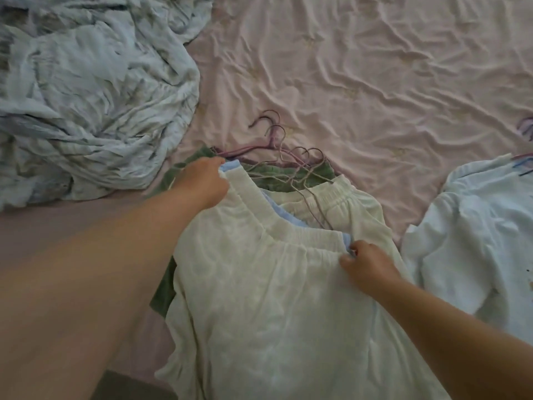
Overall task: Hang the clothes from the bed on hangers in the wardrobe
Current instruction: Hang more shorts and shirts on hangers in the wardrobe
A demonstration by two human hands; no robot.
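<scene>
Cream-white cloth fills the lower middle of the view: a thin garment with an elastic waistband (259, 284) lies spread on the bed, its waistband running from upper left down to the right. The left hand (202, 180) is closed on the far end of that waistband, fingers curled over the edge where a light blue trim (230, 166) shows. The right hand (367, 265) pinches the near end of the same waistband between thumb and fingertips, again beside a strip of blue. Both forearms are bare and reach in from the bottom corners.

Under the cream garment lies a second cream piece with its own gathered waistband (331, 192), and beneath both a green garment (274, 176) pokes out at the top and on the left side. A tangle of thin hangers (277, 145), purplish and grey, rests on the green cloth and the pink bed sheet (375, 82) just beyond the hands. A pale blue garment (473, 241) lies to the right, apart from the pile, and a crumpled blue-grey blanket (86, 96) is heaped at upper left
</scene>
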